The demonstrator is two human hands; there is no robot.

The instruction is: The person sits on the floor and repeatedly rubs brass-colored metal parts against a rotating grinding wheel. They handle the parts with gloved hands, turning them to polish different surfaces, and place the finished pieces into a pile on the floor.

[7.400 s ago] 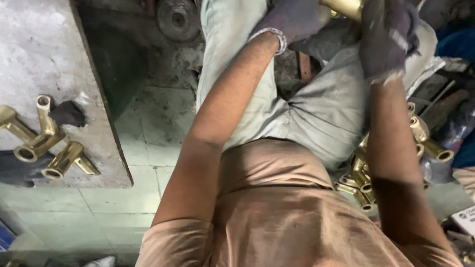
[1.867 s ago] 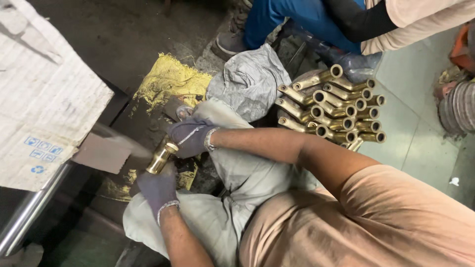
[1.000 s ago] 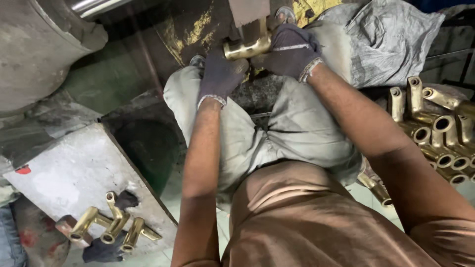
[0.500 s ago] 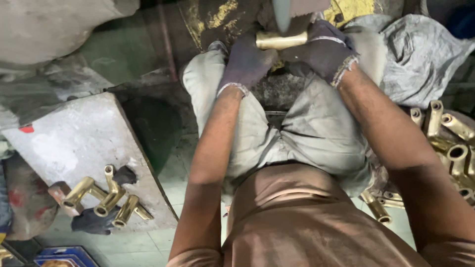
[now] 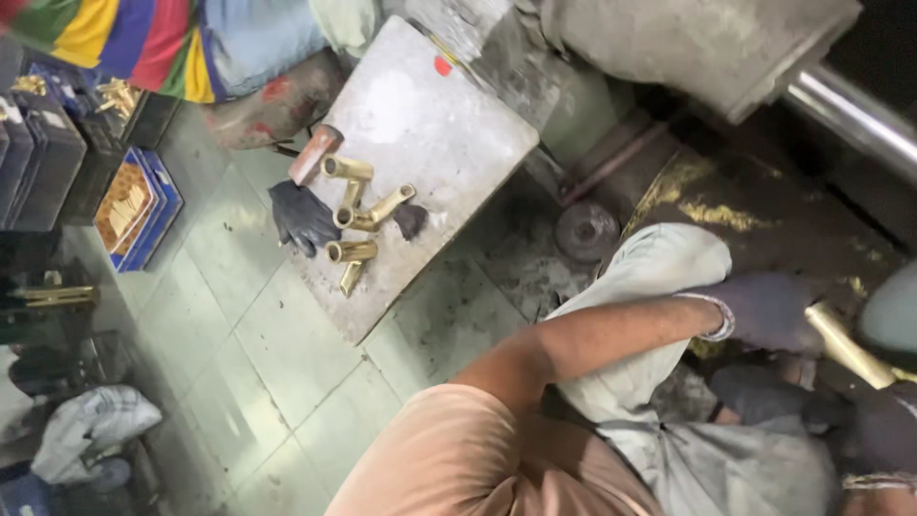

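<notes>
The brass tube fitting lies at about 3 o'clock in the head view, low at the right edge, just above the person's lap. Its long axis runs on a slant from upper left to lower right; the upper-left end points toward 10 o'clock and sits against the gloved left hand, and the lower-right end slips under a pale rounded edge and dark machinery there, so that tip is hidden.

The left hand, in a dark purple-grey glove, is curled around the fitting's upper end and grips it. The right hand, also gloved and dark, sits at 4 o'clock below the fitting; whether its fingers close on the piece or merely rest beneath it I cannot tell, since shadow swallows them.

As for progress, this one fitting looks to be mid-handling, held at the machine and not set down. Several brass fittings already lie in a loose cluster on the grey slab tabletop at 11 o'clock, well apart from the hands, beside a dark glove and a reddish block. Whether those are finished or waiting is probably not decidable from here.
</notes>
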